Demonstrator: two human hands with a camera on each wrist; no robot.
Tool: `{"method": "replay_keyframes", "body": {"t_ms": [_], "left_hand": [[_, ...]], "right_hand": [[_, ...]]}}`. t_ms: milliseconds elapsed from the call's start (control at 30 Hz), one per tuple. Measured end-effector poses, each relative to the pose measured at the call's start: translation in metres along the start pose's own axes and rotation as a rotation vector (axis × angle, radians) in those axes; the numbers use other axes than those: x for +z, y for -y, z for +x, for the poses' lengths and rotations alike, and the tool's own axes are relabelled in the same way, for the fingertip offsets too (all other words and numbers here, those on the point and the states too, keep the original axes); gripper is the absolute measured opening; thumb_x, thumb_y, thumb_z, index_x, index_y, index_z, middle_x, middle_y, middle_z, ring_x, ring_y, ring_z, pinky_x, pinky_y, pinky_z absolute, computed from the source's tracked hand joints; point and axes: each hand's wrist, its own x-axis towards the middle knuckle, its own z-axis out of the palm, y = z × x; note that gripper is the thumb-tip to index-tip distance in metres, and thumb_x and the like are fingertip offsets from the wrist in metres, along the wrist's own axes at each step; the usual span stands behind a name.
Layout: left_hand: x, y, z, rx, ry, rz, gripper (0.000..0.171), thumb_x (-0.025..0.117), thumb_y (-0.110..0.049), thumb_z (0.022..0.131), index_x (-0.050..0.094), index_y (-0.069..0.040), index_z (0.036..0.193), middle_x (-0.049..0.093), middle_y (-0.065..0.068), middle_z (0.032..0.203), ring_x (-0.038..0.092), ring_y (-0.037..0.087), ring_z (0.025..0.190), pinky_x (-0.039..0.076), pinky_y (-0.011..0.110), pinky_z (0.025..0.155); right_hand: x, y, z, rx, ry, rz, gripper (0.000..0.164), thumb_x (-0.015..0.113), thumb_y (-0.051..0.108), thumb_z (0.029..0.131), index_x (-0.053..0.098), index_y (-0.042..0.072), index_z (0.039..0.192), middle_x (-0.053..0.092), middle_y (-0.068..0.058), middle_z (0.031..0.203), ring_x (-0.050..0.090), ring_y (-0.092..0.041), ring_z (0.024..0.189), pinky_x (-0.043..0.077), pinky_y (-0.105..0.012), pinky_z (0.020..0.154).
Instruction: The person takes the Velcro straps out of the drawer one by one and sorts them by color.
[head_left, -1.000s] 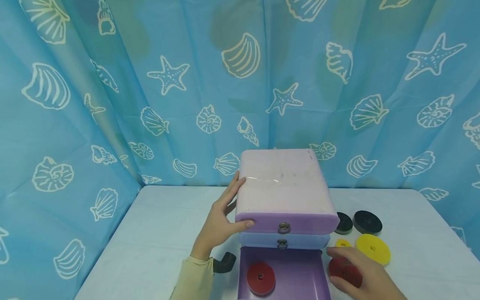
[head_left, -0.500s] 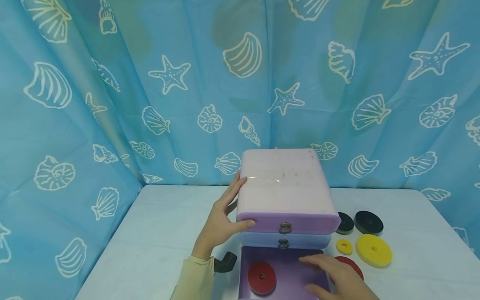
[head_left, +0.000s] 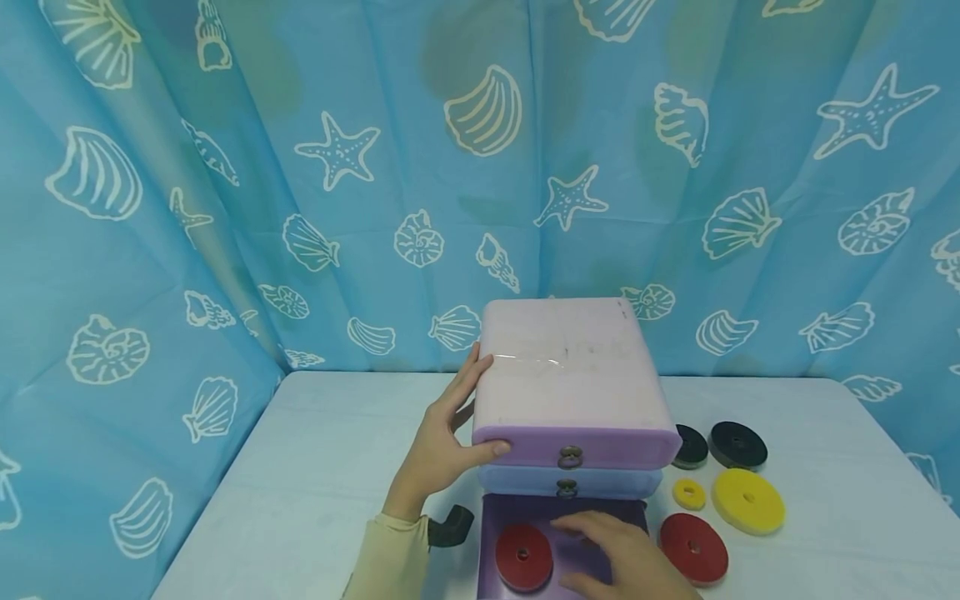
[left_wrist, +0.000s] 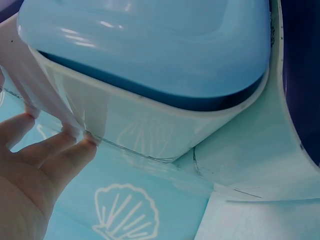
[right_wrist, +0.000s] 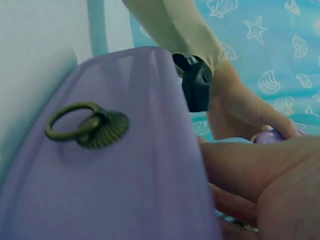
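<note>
A small drawer unit (head_left: 570, 367) with a pale pink top stands on the table. My left hand (head_left: 438, 450) rests on its left side, fingers extended along the wall and thumb on the upper front edge; the left wrist view shows the fingertips (left_wrist: 90, 137) touching the side. The purple bottom drawer (head_left: 489, 542) is pulled out, its ring handle (right_wrist: 72, 125) showing in the right wrist view. Inside, toward the left, lies a flat red disc (head_left: 522, 557) with a central hole. My right hand (head_left: 618, 554) hovers over the drawer, fingers loosely bent and holding nothing, just right of that disc.
Right of the unit lie another red disc (head_left: 693, 548), a large yellow disc (head_left: 747, 501), a small yellow ring (head_left: 688, 494) and two black discs (head_left: 737, 445) (head_left: 690, 447). A blue shell-patterned curtain (head_left: 405, 167) hangs behind the white table (head_left: 330, 467).
My right hand has moved left from above the red disc on the table to inside the open drawer's area, uncovering that disc. The left hand has stayed on the unit.
</note>
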Motion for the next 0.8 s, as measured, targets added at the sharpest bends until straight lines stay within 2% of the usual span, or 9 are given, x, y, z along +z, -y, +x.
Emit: {"method": "replay_keyframes", "body": {"t_ms": [233,533,800], "left_hand": [[0.0,0.001,0.0,0.012,0.003,-0.003,0.09,0.084,-0.032,0.083,0.035,-0.027,0.158,0.014,-0.007,0.168,0.018,0.016,0.152,0.038,0.052,0.112],[-0.001,0.0,-0.001,0.012,0.0,-0.002,0.09,0.084,-0.032,0.083,0.034,-0.028,0.158,0.014,-0.006,0.168,0.019,0.018,0.152,0.038,0.053,0.112],[0.001,0.0,-0.001,0.004,0.0,-0.004,0.089,0.084,-0.034,0.083,0.035,-0.028,0.157,0.014,-0.007,0.168,0.018,0.018,0.152,0.037,0.058,0.111]], "right_hand": [[0.01,0.009,0.011,0.024,0.005,-0.007,0.055,0.082,0.032,0.084,0.062,0.012,0.132,0.065,-0.006,0.126,0.056,-0.041,0.121,0.039,-0.072,0.099],[0.015,0.02,0.022,0.047,-0.015,-0.084,0.062,0.086,0.033,0.079,0.062,0.014,0.132,0.063,-0.008,0.13,0.055,-0.041,0.124,0.039,-0.07,0.101],[0.02,0.019,0.027,-0.013,-0.028,-0.146,0.065,0.086,0.032,0.078,0.061,0.011,0.133,0.063,-0.007,0.131,0.056,-0.038,0.124,0.041,-0.066,0.102]]}}
